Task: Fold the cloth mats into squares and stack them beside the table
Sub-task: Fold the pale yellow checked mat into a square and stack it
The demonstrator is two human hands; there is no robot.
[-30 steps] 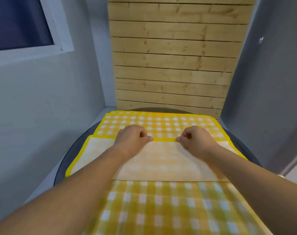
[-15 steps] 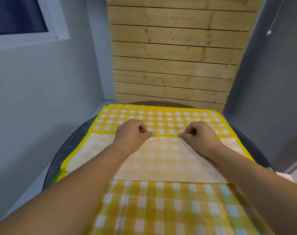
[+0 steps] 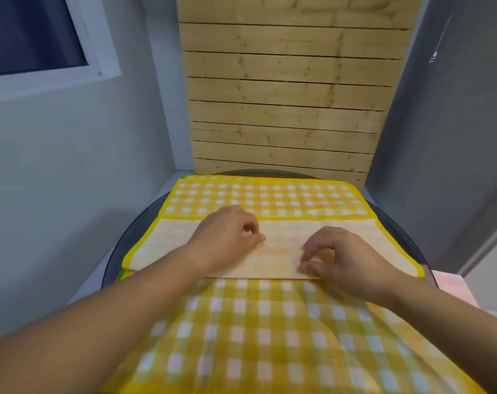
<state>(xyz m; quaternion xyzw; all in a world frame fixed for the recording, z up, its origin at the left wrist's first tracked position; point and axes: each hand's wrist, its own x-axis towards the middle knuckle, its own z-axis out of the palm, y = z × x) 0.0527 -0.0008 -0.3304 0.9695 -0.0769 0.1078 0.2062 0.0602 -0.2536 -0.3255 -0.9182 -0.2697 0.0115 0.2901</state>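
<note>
**Yellow mat half-folded on the table, both your hands on the pale flap**

So your yellow checked mat (image 3: 264, 199) is spread across the round dark table (image 3: 133, 231), running from the far rim right down to the near edge of the view. A pale flap (image 3: 167, 243), the underside of the cloth, lies folded across the middle, with its yellow border along the far side.

Your left hand (image 3: 230, 237) sits on that flap a bit left of centre. The fingers are curled under and the thumb pokes right onto the cloth. Honestly I can't tell if it's actually pinching anything.

Your right hand (image 3: 346, 263) is nearer and to the right, fingers curled, with the thumb and fingertips nipping the cloth by the flap's near edge.

A sliver of green edge (image 3: 121, 275) peeks out under the mat on the left. A wooden slat panel (image 3: 284, 95) stands behind the table.
</note>
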